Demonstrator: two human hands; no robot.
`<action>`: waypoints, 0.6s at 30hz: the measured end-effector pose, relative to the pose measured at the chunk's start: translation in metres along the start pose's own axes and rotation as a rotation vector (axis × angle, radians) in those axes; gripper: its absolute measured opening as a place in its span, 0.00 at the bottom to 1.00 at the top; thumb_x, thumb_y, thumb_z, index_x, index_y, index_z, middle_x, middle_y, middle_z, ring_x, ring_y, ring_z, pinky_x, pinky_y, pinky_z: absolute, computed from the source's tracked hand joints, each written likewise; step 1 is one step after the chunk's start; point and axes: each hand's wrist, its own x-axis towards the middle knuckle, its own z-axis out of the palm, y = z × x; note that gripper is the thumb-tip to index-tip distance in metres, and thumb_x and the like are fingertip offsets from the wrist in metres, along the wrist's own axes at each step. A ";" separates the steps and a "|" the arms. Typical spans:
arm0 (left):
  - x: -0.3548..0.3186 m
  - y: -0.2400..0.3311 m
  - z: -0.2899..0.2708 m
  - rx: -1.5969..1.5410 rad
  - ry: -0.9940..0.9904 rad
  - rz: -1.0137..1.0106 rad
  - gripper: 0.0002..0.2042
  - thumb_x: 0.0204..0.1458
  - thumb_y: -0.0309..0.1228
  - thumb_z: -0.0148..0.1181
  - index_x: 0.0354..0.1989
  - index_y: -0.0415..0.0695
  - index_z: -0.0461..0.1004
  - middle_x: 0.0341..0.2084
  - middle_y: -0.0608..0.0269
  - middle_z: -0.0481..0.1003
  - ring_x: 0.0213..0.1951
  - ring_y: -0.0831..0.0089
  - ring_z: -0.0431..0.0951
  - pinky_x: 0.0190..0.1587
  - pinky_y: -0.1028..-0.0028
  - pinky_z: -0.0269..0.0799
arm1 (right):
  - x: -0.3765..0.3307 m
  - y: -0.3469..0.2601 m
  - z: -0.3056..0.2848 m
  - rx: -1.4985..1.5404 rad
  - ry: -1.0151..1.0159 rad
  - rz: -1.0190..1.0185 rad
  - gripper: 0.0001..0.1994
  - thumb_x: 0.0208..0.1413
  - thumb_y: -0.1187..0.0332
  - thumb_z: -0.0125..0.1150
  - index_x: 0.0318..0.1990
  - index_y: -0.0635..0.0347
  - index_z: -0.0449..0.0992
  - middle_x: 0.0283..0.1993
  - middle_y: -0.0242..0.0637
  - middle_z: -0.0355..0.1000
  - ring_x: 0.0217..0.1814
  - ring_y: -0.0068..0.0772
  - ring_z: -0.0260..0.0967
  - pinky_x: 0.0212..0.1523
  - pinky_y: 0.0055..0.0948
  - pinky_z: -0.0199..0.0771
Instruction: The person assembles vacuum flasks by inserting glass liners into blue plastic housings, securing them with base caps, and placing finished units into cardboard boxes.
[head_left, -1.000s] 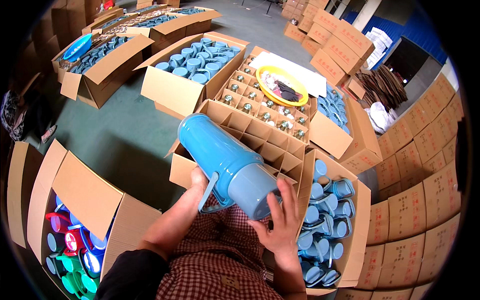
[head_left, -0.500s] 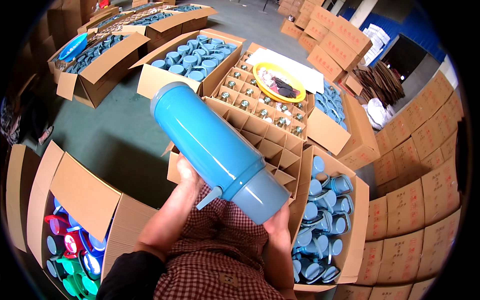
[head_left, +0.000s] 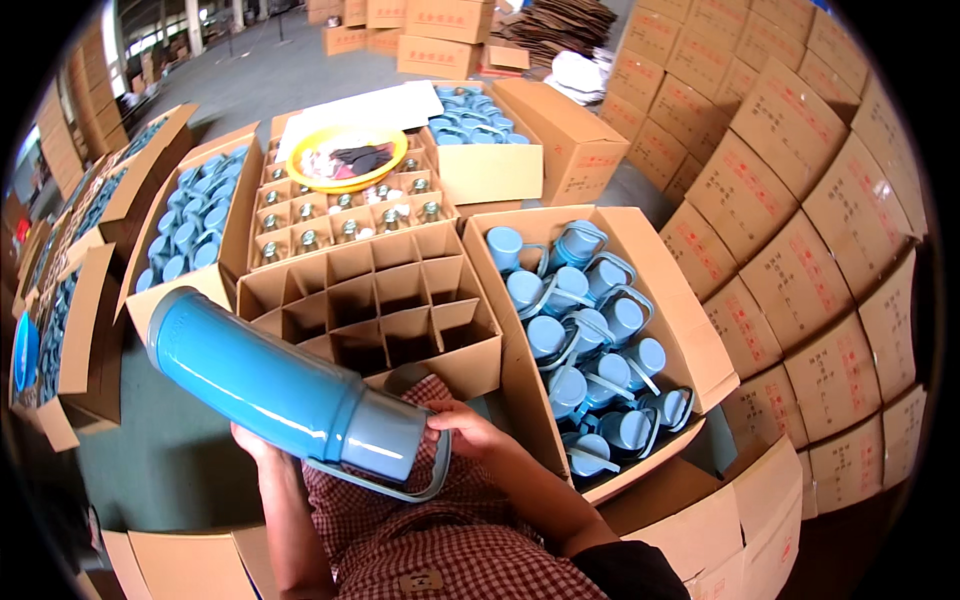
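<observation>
A large blue thermos flask (head_left: 262,375) with a grey-blue cap (head_left: 385,436) lies tilted in the air before me, its cap end lower and to the right. My left hand (head_left: 262,446) grips the body from beneath, most of its fingers hidden behind it. With my right hand (head_left: 466,427) I hold the grey carrying handle (head_left: 436,474) where it meets the cap; the fingers are closed there. Beyond the flask stands a carton with cardboard dividers (head_left: 375,290), its visible cells bare. To my right an open carton (head_left: 528,400) holds several blue capped flasks (head_left: 590,325) with handles.
Behind the divided carton, another (head_left: 262,235) holds glass liners under a yellow basin (head_left: 395,165) with cloths. More cartons of blue flask parts (head_left: 185,225) stand left and back. Stacked closed cartons (head_left: 795,270) wall the right side. Open flaps (head_left: 190,565) rise at the near left.
My view has swung to the right. The flask has turned so that its handle now faces me, and my right hand has moved from under the cap to the handle beside it.
</observation>
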 end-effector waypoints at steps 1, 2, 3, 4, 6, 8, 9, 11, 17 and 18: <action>0.004 -0.006 -0.006 -0.002 -0.010 -0.005 0.19 0.60 0.35 0.35 0.47 0.33 0.67 0.41 0.47 0.73 0.41 0.56 0.75 0.43 0.61 0.75 | -0.011 -0.009 0.017 -0.012 0.097 0.038 0.15 0.48 0.60 0.59 0.39 0.60 0.69 0.27 0.33 0.65 0.30 0.29 0.66 0.35 0.27 0.68; 0.009 -0.014 -0.010 -0.004 -0.021 -0.017 0.18 0.60 0.35 0.35 0.47 0.35 0.68 0.37 0.48 0.74 0.39 0.56 0.75 0.41 0.63 0.77 | -0.023 -0.016 0.027 -0.021 0.199 0.074 0.15 0.45 0.58 0.61 0.33 0.59 0.69 0.22 0.31 0.62 0.24 0.28 0.64 0.29 0.27 0.67; 0.009 -0.019 -0.003 0.093 -0.003 0.014 0.17 0.60 0.33 0.36 0.46 0.35 0.68 0.38 0.48 0.73 0.38 0.57 0.75 0.39 0.64 0.77 | -0.031 -0.017 0.023 0.037 0.160 0.101 0.13 0.46 0.60 0.60 0.34 0.58 0.69 0.24 0.33 0.66 0.25 0.29 0.67 0.30 0.27 0.68; 0.005 -0.029 0.005 0.187 0.014 0.047 0.15 0.59 0.32 0.38 0.45 0.35 0.68 0.38 0.48 0.73 0.38 0.57 0.75 0.37 0.66 0.77 | -0.040 -0.017 0.023 0.033 0.211 0.057 0.13 0.46 0.60 0.60 0.34 0.58 0.69 0.25 0.34 0.67 0.26 0.29 0.68 0.31 0.27 0.69; -0.001 -0.047 0.020 0.336 0.034 0.078 0.14 0.59 0.30 0.39 0.45 0.35 0.68 0.38 0.48 0.72 0.37 0.58 0.75 0.35 0.67 0.77 | -0.058 -0.025 0.040 0.018 0.306 -0.015 0.14 0.46 0.59 0.60 0.35 0.58 0.69 0.27 0.35 0.70 0.28 0.30 0.70 0.32 0.28 0.70; -0.005 -0.066 0.039 0.343 -0.037 -0.032 0.14 0.59 0.30 0.39 0.45 0.34 0.68 0.38 0.48 0.72 0.37 0.57 0.75 0.35 0.67 0.77 | -0.071 -0.034 0.049 0.032 0.263 -0.108 0.16 0.50 0.57 0.58 0.37 0.61 0.68 0.31 0.40 0.73 0.32 0.33 0.73 0.37 0.30 0.72; -0.004 -0.078 0.047 0.313 -0.093 -0.122 0.14 0.59 0.30 0.39 0.45 0.34 0.68 0.38 0.47 0.72 0.37 0.57 0.75 0.35 0.67 0.77 | -0.075 -0.040 0.057 0.063 0.217 -0.178 0.16 0.52 0.57 0.57 0.39 0.62 0.68 0.33 0.42 0.73 0.33 0.34 0.73 0.38 0.30 0.73; -0.005 -0.101 0.066 0.259 -0.201 -0.303 0.14 0.59 0.30 0.39 0.45 0.34 0.67 0.38 0.47 0.72 0.37 0.57 0.75 0.34 0.67 0.77 | -0.079 -0.049 0.060 0.107 0.121 -0.366 0.18 0.55 0.56 0.54 0.41 0.64 0.67 0.36 0.47 0.74 0.34 0.38 0.74 0.40 0.33 0.74; 0.020 -0.169 0.136 0.248 -0.325 -0.557 0.14 0.59 0.29 0.38 0.46 0.33 0.66 0.38 0.46 0.71 0.36 0.57 0.75 0.34 0.67 0.77 | -0.075 -0.141 -0.012 -0.109 0.103 -0.684 0.14 0.57 0.63 0.52 0.38 0.68 0.70 0.37 0.50 0.74 0.40 0.44 0.74 0.40 0.35 0.75; 0.027 -0.182 0.149 0.254 -0.330 -0.584 0.14 0.59 0.29 0.38 0.46 0.32 0.66 0.38 0.46 0.71 0.36 0.56 0.75 0.34 0.67 0.77 | -0.070 -0.164 -0.028 0.000 0.090 -0.681 0.13 0.56 0.64 0.52 0.38 0.68 0.71 0.38 0.50 0.74 0.41 0.43 0.74 0.42 0.34 0.74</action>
